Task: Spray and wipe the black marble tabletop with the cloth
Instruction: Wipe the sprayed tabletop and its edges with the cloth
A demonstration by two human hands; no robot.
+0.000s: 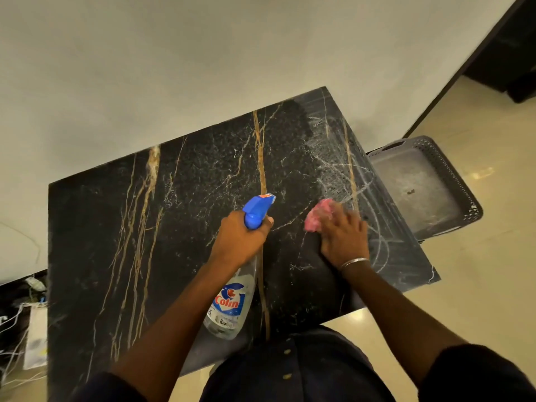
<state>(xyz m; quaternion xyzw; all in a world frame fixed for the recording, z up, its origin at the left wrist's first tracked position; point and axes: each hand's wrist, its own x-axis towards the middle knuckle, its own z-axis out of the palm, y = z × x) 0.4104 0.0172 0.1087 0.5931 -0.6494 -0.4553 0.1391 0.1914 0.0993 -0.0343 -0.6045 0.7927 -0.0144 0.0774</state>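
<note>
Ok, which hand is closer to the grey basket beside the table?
Right. The right hand is near the tabletop edge beside the grey basket; the left hand, gripping the spray bottle, is farther, mid-table.

I see open room over the black marble tabletop (116,233) at the left and centre of the frame, the wall (174,68) closing it above, while the left hand (240,240) gripping the spray bottle (229,306) and the right hand (345,237) flat on the pink cloth (317,217) block the lower middle.

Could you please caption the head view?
Left hand grips blue-topped spray bottle; right hand presses pink cloth on black marble tabletop.
</note>
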